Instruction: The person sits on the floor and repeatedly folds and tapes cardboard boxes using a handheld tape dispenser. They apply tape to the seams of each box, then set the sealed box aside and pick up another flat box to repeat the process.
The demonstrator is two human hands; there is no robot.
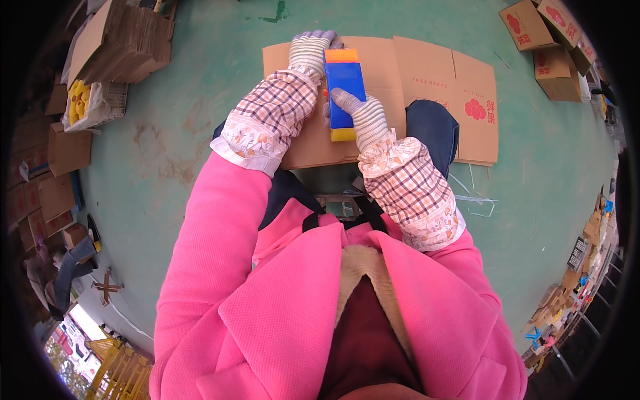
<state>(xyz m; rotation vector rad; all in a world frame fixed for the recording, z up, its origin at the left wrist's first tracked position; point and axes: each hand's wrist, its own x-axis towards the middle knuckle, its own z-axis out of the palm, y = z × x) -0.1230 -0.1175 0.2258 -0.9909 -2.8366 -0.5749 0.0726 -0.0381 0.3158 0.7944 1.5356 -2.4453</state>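
Note:
Over a flattened cardboard box [433, 73] I hold a blue block-shaped tool [345, 80] with an orange far end and a yellow near end. My right hand [357, 110], in a striped knit glove, is closed round its near part, the thumb lying across the blue face. My left hand [312, 50], gloved alike, bends over the far edge of the cardboard, right beside the tool's orange end. Its fingertips are hidden, and whether they also touch the tool is unclear. The working end of the tool does not show.
A stack of flattened cartons [133, 40] and a crate with yellow items [100, 107] stand at far left. Printed cartons [557, 53] lie at far right. Thin plastic straps [477, 199] are on the green floor. My knees are by the cardboard's near edge.

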